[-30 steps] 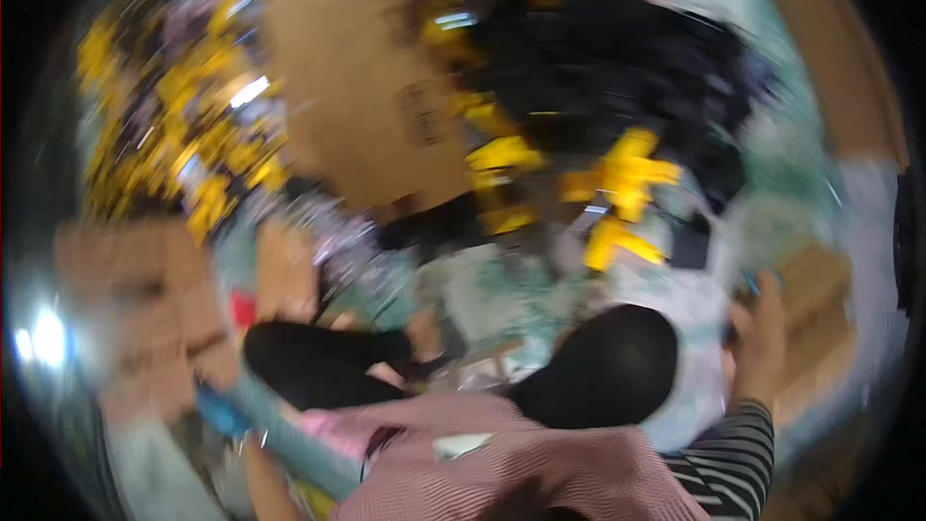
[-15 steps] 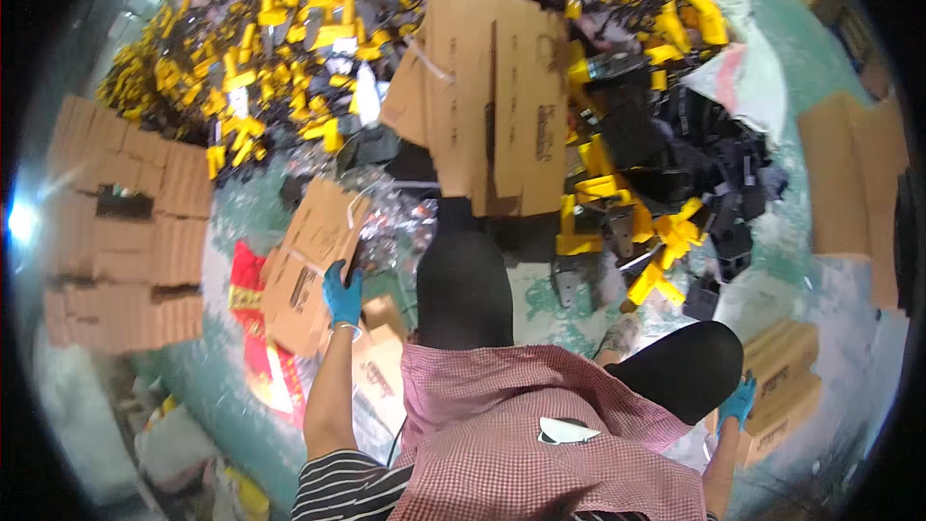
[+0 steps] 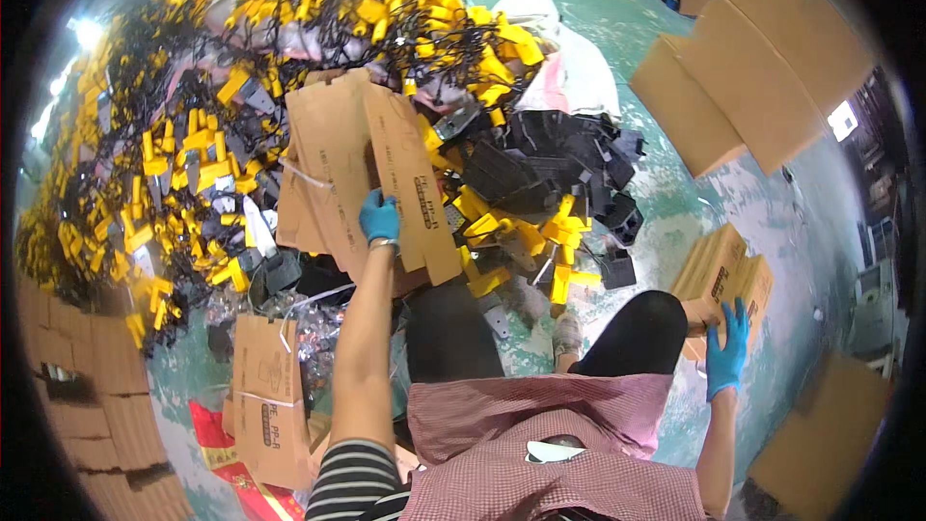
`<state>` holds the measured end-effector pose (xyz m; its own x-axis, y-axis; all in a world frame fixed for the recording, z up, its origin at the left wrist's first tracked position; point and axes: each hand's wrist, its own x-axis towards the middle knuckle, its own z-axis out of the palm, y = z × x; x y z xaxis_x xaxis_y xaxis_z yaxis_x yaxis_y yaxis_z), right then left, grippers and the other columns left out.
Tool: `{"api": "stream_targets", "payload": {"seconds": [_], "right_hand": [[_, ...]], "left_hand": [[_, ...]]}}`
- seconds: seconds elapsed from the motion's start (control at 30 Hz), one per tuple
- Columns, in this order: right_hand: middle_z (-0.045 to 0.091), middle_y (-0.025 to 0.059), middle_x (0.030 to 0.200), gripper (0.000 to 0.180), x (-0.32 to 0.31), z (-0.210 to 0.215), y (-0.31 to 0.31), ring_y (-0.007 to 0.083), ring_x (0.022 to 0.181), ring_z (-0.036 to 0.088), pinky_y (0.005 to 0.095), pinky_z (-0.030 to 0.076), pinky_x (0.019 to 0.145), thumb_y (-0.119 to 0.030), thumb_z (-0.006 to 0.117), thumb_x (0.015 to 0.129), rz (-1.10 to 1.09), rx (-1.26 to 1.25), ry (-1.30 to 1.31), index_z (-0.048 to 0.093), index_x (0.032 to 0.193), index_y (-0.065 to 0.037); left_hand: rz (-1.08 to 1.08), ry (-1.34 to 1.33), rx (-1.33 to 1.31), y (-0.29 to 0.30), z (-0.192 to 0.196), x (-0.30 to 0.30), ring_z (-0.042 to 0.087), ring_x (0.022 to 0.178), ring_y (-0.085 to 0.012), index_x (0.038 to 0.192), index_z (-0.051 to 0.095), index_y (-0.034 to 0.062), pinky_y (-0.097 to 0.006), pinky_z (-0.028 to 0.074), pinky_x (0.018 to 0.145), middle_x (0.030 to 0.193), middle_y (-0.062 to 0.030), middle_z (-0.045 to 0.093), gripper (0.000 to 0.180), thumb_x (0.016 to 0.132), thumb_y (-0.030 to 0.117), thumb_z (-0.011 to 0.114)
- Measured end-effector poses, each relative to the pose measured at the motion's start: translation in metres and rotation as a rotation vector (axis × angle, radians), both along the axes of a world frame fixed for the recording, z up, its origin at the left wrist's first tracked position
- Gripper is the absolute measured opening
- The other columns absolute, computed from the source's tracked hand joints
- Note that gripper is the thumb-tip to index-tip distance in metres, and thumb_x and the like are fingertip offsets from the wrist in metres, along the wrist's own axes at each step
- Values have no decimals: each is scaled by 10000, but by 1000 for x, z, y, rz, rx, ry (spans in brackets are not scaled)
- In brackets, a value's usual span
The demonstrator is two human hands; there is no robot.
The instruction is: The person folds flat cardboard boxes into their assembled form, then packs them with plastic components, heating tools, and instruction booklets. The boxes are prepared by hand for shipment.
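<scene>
While gloved, two hands: left hand (image 3: 379,216) gripping flattened carton (image 3: 362,169), right hand (image 3: 725,350) clasping box (image 3: 725,275).

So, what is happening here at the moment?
A seated person in blue gloves works on a green floor amid a large heap of yellow and black plastic parts. The left hand reaches forward and grips a bundle of flattened cardboard sheets lying over the heap. The right hand rests on a small brown carton beside the right knee. More flat cardboard lies at the left, and large boxes stand at the upper right.
</scene>
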<state>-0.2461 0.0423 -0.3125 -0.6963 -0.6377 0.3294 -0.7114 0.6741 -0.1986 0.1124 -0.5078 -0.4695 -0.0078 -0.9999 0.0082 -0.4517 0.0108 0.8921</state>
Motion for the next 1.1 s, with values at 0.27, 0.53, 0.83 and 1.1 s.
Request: {"api": "stream_targets", "payload": {"seconds": [0.27, 0.53, 0.83, 1.1], "right_hand": [[418, 127, 1536, 749, 84, 101, -202, 221, 1423, 380, 379, 266, 1193, -177, 704, 902, 902, -938, -1074, 335, 1527, 7], [697, 31, 1163, 372, 171, 73, -228, 119, 1039, 626, 295, 497, 939, -108, 730, 894, 1075, -536, -1092, 667, 1261, -86], [560, 92, 1306, 652, 194, 35, -171, 179, 1200, 554, 311, 449, 1035, -196, 795, 847, 1010, -422, -1577, 493, 1401, -32], [508, 123, 1370, 824, 145, -4, -175, 229, 1338, 447, 336, 294, 1153, -73, 608, 702, 969, -838, -1301, 370, 1490, -26]], "left_hand": [[-333, 551, -39, 104, 98, 88, 654, 1072, -200, 1255, 627, -32, -324, 511, 960, 1156, -108, 695, 345, 911, -8, 643], [-302, 353, -322, 244, 208, 59, 571, 1198, -214, 1455, 423, 13, -343, 477, 1011, 1376, -129, 551, 614, 910, 80, 700], [-149, 628, -152, 268, 161, 34, 609, 1079, -202, 1305, 496, 44, -324, 495, 956, 1198, -96, 621, 394, 941, 58, 647], [-738, 644, 97, 316, 216, 0, 499, 1325, -284, 1288, 553, 14, -402, 332, 1155, 1387, -193, 553, 564, 766, 136, 728]]}}
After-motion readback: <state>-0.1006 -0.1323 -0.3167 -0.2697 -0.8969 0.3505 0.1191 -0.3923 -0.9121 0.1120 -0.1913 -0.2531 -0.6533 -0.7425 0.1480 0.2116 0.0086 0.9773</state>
